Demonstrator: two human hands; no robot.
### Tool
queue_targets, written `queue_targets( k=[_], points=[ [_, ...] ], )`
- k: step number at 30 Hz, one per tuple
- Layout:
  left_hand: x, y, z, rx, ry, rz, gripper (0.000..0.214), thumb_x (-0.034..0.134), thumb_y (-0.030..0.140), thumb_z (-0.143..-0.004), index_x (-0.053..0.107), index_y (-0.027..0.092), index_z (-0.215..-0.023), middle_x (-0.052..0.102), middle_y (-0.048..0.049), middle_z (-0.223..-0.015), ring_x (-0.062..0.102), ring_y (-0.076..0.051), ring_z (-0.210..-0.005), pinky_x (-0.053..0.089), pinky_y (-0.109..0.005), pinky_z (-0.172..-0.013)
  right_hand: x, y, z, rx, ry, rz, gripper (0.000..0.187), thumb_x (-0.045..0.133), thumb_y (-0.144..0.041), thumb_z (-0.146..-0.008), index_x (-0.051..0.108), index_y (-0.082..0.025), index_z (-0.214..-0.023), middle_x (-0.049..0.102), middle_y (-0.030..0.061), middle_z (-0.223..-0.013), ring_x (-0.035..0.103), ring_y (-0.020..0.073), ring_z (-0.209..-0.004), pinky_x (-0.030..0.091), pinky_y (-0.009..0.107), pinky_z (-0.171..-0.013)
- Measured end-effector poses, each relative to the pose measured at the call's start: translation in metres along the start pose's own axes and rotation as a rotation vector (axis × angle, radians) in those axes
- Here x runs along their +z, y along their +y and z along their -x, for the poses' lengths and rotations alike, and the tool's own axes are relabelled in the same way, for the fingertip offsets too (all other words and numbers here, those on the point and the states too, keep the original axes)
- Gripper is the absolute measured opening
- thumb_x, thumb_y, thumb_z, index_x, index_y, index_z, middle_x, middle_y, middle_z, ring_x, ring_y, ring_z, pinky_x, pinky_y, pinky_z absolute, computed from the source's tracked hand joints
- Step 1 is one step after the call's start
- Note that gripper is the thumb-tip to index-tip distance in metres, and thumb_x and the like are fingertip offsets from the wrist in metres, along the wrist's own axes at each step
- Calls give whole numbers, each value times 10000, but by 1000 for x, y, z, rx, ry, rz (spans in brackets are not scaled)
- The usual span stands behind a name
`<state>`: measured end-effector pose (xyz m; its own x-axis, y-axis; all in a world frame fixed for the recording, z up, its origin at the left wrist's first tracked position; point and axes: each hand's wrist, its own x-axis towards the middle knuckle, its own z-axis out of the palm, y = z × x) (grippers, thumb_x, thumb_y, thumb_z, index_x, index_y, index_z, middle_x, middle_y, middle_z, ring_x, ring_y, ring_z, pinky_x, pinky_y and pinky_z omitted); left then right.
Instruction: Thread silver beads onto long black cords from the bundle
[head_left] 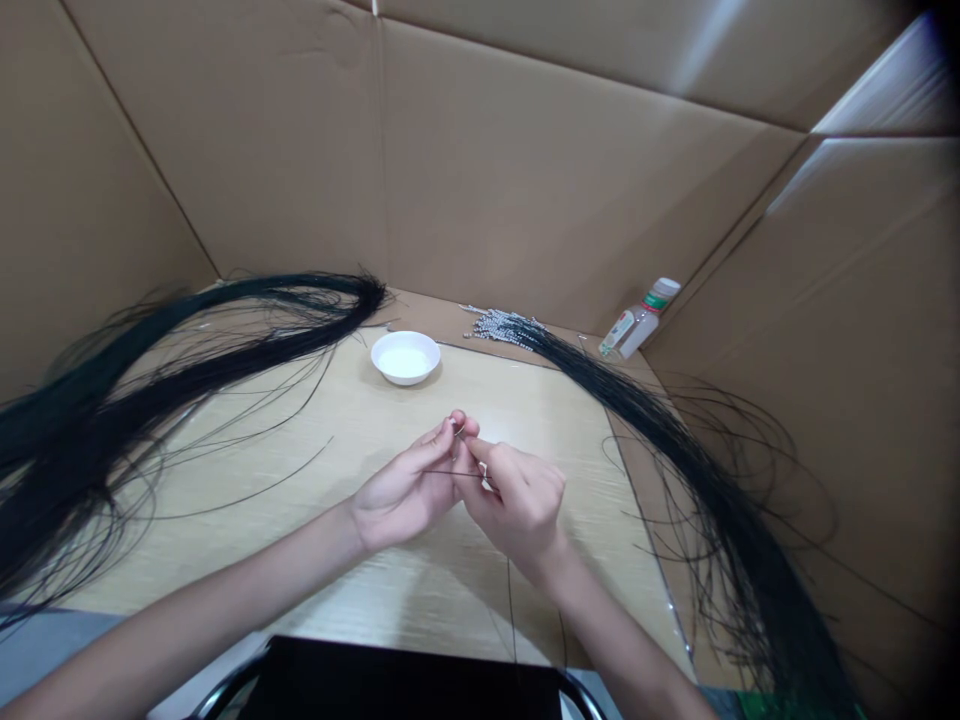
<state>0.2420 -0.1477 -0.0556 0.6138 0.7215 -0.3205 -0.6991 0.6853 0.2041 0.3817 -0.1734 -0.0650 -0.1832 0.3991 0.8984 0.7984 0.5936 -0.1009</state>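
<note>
My left hand [409,500] is closed, palm turned up, with thumb and fingertips pinched on a thin dark cord. Against it, my right hand [521,500] is closed too, its thumb and forefinger gripping the same sort of cord. A stretch of dark cord [511,600] hangs below the right hand toward the table's front edge. Small white bits show between the right fingers, too small to name. Just beyond both hands stands a shallow white bowl [406,372]. What lies inside the pinched fingertips is mostly hidden.
A long bundle of loose dark cords [157,390] spreads over the left side. Another dark bundle [675,440] runs down the right, its far ends covered in silvery beads [504,328]. A clear bottle [641,325] leans at the back right. Cardboard walls [525,180] surround the table [285,540].
</note>
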Motion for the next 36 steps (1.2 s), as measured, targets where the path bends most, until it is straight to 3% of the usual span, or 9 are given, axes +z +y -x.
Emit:
queue_targets(
  k=[6,9,13,19,23,25,36],
  points=[
    [3,-2,1,-2,37,23,388,350,98,-1084,701,135,-922,774,-44,-902,766,-105,-809,614,-200,-800,0,-2,-1,29,5,-11,115,660,-114,-918,664,-162,-814,590,-57,-535,485,67,-423,394,235,-479],
    [7,-2,2,9,71,-3,409,331,110,-1091,695,133,-904,773,-38,-871,762,-111,-766,619,-223,-764,1,-3,-1,50,11,-36,58,671,-110,-908,676,-167,-902,661,-45,-591,522,67,-430,429,224,-488],
    [8,-2,2,23,88,-28,417,320,99,-1091,689,142,-902,773,-20,-862,758,-111,-750,620,-245,-744,1,-3,0,61,5,-82,144,680,-99,-907,683,-172,-1031,744,-18,-690,583,78,-458,468,224,-503],
    [1,-1,1,41,2,-53,262,488,62,-1039,700,150,-913,778,-12,-910,759,-121,-792,637,-277,-759,0,-2,-1,35,5,-59,103,665,-115,-928,691,-175,-1007,714,-26,-643,558,83,-444,435,247,-490],
    [-4,-2,0,45,-60,-65,90,720,65,-915,714,154,-908,786,-10,-946,763,-124,-829,643,-266,-776,0,-1,0,39,8,-44,95,637,-124,-934,692,-192,-969,647,-46,-571,510,82,-414,398,259,-471],
    [-6,-2,-1,59,-74,-84,120,794,77,-855,719,151,-913,786,-6,-947,761,-119,-831,640,-251,-782,1,-1,1,34,17,-50,104,639,-117,-928,686,-194,-981,648,-47,-572,513,85,-418,400,260,-473],
    [-5,-3,-1,101,-14,-145,120,658,64,-957,725,152,-912,789,-23,-951,758,-95,-837,616,-191,-818,1,1,-1,5,71,-75,231,685,-88,-930,683,-173,-1145,717,-30,-632,547,78,-426,415,248,-478]
  ],
)
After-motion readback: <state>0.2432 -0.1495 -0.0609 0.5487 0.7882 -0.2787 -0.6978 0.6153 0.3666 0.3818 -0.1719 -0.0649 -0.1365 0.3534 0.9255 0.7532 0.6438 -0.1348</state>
